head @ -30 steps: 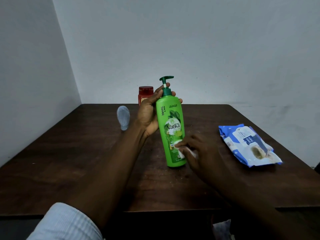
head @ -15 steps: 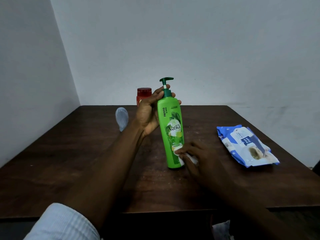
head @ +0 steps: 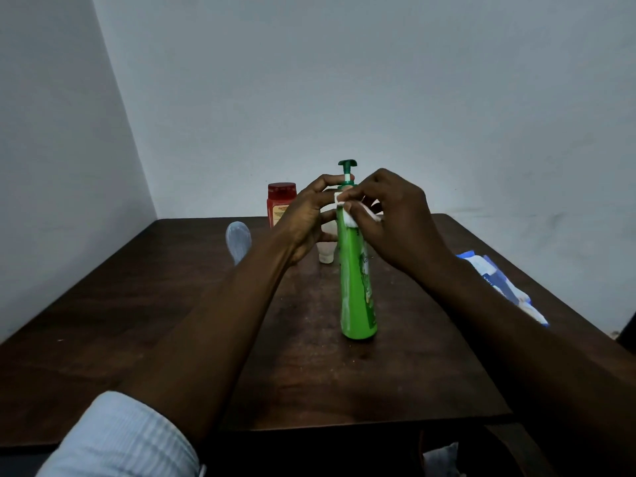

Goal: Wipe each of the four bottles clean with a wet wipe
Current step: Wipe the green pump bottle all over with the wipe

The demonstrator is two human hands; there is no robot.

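A tall green pump bottle (head: 356,290) stands upright in the middle of the dark wooden table (head: 103,321). My left hand (head: 306,218) grips its neck from the left, just under the dark green pump. My right hand (head: 392,222) presses a white wet wipe (head: 349,218) against the bottle's shoulder. Behind my hands stand a red-capped bottle (head: 280,203), a clear bluish bottle (head: 238,241) and a small whitish bottle (head: 326,251), the last one partly hidden by my left hand.
A blue and white pack of wet wipes (head: 506,287) lies on the table at the right, partly behind my right forearm. Pale walls close in at the back and left. The table's near edge runs below my forearms.
My right hand moved the wipe from the bottle's lower label up to its shoulder. The bottle has turned, so its label faces right. The small whitish bottle has come into sight.
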